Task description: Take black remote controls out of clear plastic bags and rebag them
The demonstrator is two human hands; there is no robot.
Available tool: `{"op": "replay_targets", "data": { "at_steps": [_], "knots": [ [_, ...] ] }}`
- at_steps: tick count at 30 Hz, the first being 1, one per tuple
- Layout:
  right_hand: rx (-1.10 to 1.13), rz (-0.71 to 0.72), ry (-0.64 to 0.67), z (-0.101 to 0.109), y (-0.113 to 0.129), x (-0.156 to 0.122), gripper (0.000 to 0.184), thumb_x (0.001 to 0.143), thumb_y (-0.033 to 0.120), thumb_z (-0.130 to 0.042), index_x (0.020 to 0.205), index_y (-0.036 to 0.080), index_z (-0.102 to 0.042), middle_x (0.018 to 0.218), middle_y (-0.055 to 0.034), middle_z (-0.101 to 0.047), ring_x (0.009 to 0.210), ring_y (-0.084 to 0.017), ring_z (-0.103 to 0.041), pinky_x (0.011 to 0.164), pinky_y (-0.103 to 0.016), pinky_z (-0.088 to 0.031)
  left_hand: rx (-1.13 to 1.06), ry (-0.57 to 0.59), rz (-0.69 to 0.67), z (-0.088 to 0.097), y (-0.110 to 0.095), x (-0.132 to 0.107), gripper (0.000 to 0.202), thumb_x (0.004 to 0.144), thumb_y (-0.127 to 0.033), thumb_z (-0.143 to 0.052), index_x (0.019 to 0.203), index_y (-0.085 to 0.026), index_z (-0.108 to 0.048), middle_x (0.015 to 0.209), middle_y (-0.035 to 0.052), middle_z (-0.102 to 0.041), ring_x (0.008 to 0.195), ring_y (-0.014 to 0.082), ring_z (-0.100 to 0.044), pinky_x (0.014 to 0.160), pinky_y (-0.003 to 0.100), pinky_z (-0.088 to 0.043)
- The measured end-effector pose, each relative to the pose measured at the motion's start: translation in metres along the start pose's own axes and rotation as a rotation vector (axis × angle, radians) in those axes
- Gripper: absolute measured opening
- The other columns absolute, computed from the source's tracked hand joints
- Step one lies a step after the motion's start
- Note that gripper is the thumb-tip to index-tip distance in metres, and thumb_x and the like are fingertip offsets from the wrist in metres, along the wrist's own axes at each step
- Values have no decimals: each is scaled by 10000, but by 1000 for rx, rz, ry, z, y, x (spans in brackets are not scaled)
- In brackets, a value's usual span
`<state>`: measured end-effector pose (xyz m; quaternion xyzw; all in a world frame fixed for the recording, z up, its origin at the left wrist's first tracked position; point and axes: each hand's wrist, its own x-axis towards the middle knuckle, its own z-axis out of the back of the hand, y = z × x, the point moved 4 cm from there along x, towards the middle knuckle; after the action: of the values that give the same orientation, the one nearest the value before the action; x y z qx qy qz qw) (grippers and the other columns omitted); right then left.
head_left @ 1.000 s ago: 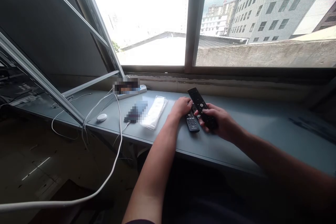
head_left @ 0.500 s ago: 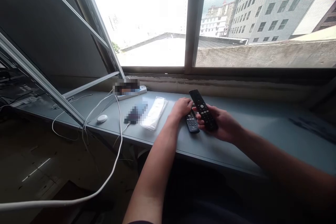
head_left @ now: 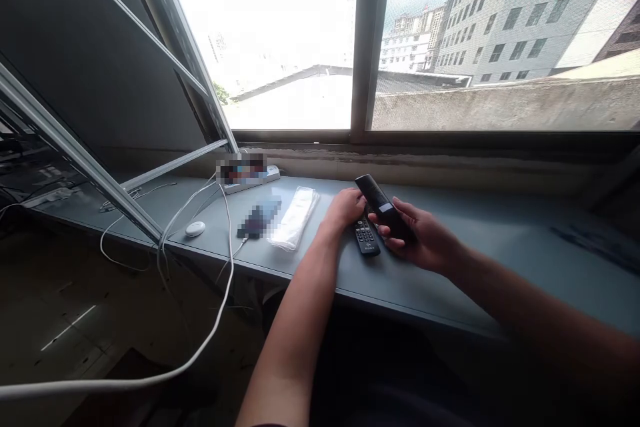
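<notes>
My right hand (head_left: 413, 230) holds a black remote control (head_left: 383, 203) raised above the table, fingers wrapped around its lower half. Its back faces me, with a small white label on it. A second black remote control (head_left: 367, 239) lies flat on the table just below and to the left, buttons up. Over its far end rests my left hand (head_left: 346, 207), closed, with its fingers partly hidden. The two hands are close together.
Left of my forearm lie a clear plastic sleeve (head_left: 294, 219), a blurred-out device on a cable and a white round puck (head_left: 195, 229). A power strip (head_left: 253, 179), white cables (head_left: 227, 280) and a metal frame (head_left: 135, 203) stand farther left. A window (head_left: 363, 47) is behind the table.
The remote control in my right hand has been turned over, from its button side to its back with the label. My left hand and the lying remote have stayed in place.
</notes>
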<state>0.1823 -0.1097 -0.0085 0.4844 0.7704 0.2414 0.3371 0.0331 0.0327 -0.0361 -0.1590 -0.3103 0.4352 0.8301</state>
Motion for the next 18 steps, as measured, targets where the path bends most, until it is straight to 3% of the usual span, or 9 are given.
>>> {"op": "replay_targets", "data": {
  "at_steps": [4,7,10,13,18],
  "knots": [
    [6,-17,44,0,-1,1,324,1175,346,-507,1190,137,-755,968,-136,-768,591,-154,-619,385,-231,-495,16,33,-7,-1,0,1,300,1076,-269,-559,966,-191,-827,1015,99,-817,920,224,-713,898,327,-554],
    [15,-21,57,-1,-3,1,240,1152,326,-579,1181,176,-764,957,-100,-760,654,-171,-661,457,-250,-565,39,47,2,-1,-1,1,314,1092,-292,-560,971,-196,-833,1041,95,-818,948,225,-718,918,320,-556],
    [-7,-2,38,0,-3,1,126,1090,200,-654,1141,213,-768,948,-67,-767,751,-180,-728,627,-265,-668,60,29,5,1,-3,0,335,1114,-310,-545,983,-198,-833,1099,109,-817,1001,233,-727,960,325,-559],
    [-107,54,52,2,-3,1,196,995,112,-738,1150,227,-772,1009,-65,-808,829,-179,-776,789,-277,-698,37,28,2,2,-4,-1,321,1112,-292,-552,999,-202,-838,1136,110,-820,1021,236,-729,976,325,-561],
    [-266,206,71,6,0,3,393,880,252,-951,1236,276,-787,1052,-44,-847,935,-219,-814,924,-367,-678,70,41,-11,0,-5,0,382,1141,-331,-508,984,-189,-826,1120,122,-813,996,238,-724,946,330,-558]
  ]
}}
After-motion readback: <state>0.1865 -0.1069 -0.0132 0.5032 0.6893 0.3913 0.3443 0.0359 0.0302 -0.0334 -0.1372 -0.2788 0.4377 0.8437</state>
